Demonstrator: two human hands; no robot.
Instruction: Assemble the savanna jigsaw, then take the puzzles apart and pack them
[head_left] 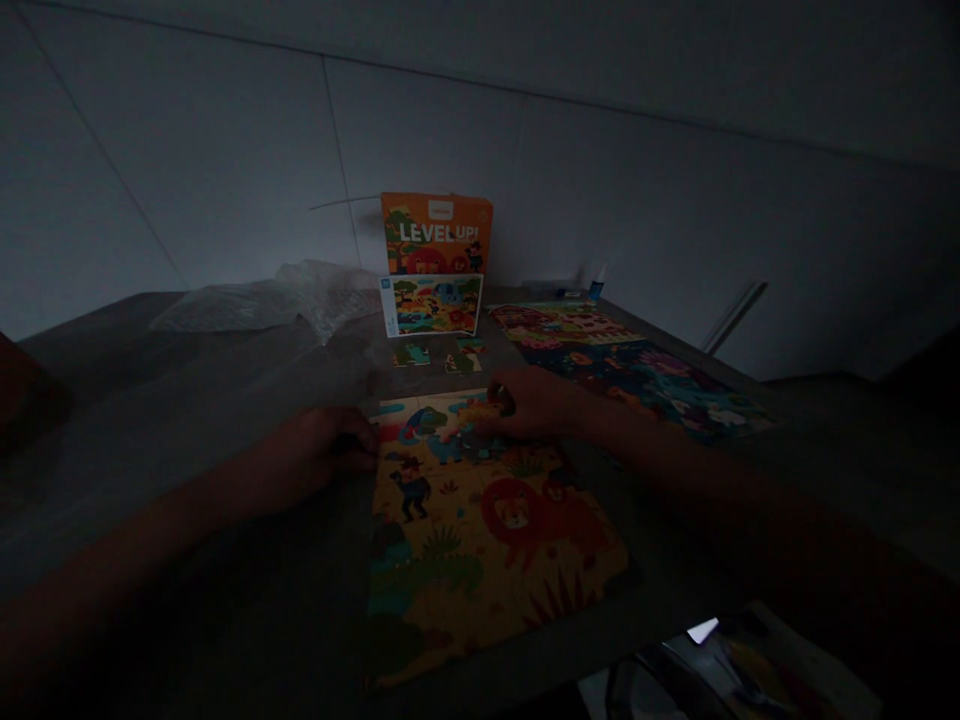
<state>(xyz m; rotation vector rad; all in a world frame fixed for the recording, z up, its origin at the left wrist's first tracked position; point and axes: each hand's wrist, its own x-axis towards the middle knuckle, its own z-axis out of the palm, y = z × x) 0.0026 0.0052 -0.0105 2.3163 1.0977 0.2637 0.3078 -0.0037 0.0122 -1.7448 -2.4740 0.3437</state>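
A jigsaw puzzle (pixel 465 545) with a lion, a crocodile and other animals lies flat on the dim table. At its upper left edge my left hand (pixel 330 445) rests with curled fingers, the tips against the border. My right hand (pixel 532 400) reaches over the puzzle's top part, thumb and fingers pinched at a yellowish puzzle piece (pixel 480 410); the fingers partly cover it. Beyond the puzzle's top edge lie loose puzzle pieces (pixel 411 355), and more pieces (pixel 465 357) sit to their right.
An orange "LEVEL UP!" box (pixel 435 235) stands against the wall, with a picture card (pixel 435 305) propped before it. Clear plastic wrap (pixel 285 300) lies at left. Other assembled puzzles (pixel 637 370) are at right, near a small bottle (pixel 597 284). A shiny packet (pixel 720 665) is at front right.
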